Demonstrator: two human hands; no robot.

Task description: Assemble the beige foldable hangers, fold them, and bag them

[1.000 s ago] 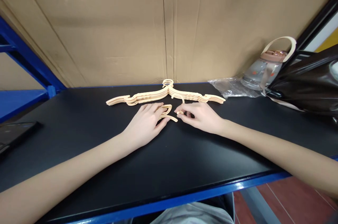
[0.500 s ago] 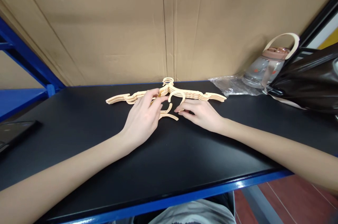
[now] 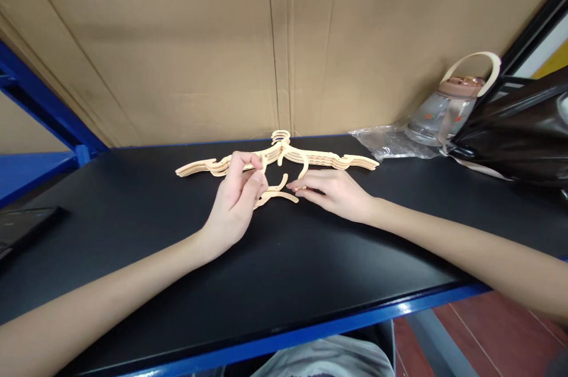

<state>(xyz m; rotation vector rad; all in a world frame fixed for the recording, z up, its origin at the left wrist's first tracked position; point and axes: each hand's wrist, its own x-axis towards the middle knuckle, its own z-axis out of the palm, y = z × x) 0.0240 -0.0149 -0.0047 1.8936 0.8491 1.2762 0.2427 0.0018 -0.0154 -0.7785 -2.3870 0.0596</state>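
A stack of beige clothes hangers (image 3: pixel 317 157) lies at the back of the black table, hooks toward the cardboard. In front of it my right hand (image 3: pixel 337 190) pinches a beige curved hanger hook (image 3: pixel 305 165), its bend arching up beyond the fingertips. My left hand (image 3: pixel 237 196) is closed, thumb against fingers, on a small beige hanger piece (image 3: pixel 265 162) whose tip shows above them; the remainder is hidden. Below and beside the left fingers, more curved beige hanger parts (image 3: pixel 284 195) lie on the table, partly covered by that hand.
A clear plastic bag (image 3: pixel 390 143) lies at the back right beside a water bottle (image 3: pixel 444 113) with a beige handle. A dark shiny bag (image 3: pixel 523 128) fills the right side. A dark flat device (image 3: pixel 26 226) rests at the left edge. Cardboard (image 3: pixel 199 51) stands behind the table (image 3: pixel 284 282).
My left hand has drawn back slightly left from the hanger stack, its fingers now curled round a small beige piece. The right hand with the hook has barely moved.
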